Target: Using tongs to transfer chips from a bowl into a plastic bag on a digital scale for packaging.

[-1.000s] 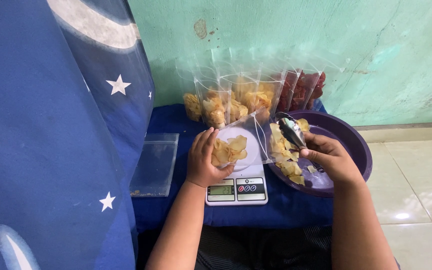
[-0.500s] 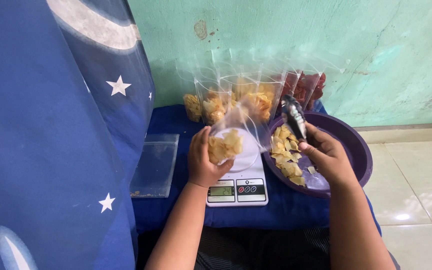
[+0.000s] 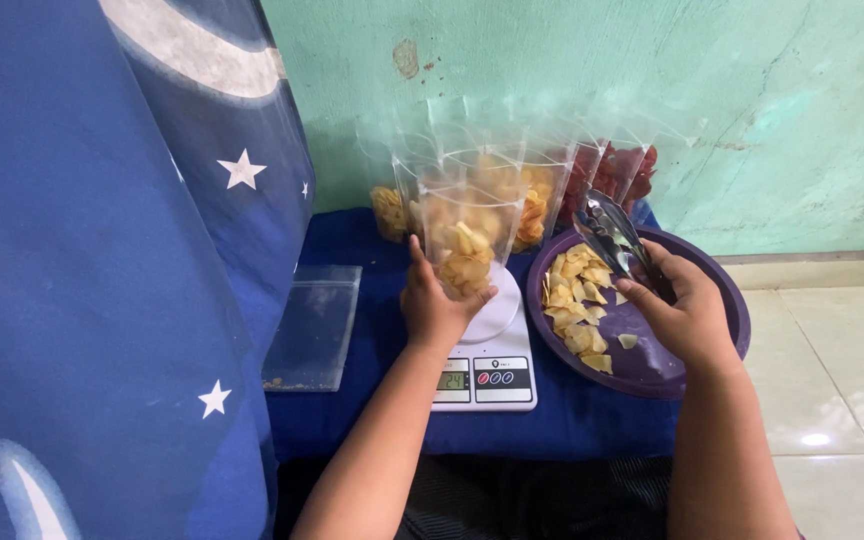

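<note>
At the bottom of the frame both forearms come up from the person's lap. Just above them a white kitchen scale (image 3: 485,375) with a small display lies on a dark blue cloth (image 3: 352,420) in the lower middle. To the left of the scale, an empty flat clear bag (image 3: 314,325) lies on the same cloth.

In the centre of the frame the left hand (image 3: 437,305) is closed around the lower part of a clear plastic pouch (image 3: 464,235). The pouch is held upright above the round plate of the scale, and yellow chips fill its bottom part.

To the right of centre the right hand (image 3: 687,315) grips metal tongs (image 3: 610,238). The tips of the tongs point up and to the left, above the purple bowl (image 3: 712,355). I cannot tell if the tongs hold a chip. Inside the bowl a heap of loose yellow chips (image 3: 574,305) lies on its left side.

Farther back, in the upper middle, a row of filled clear pouches (image 3: 512,190) stands against the green wall (image 3: 572,70); some hold yellow chips and the ones on the right hold red chips. A blue curtain with white stars (image 3: 102,250) covers the whole left side of the frame.
</note>
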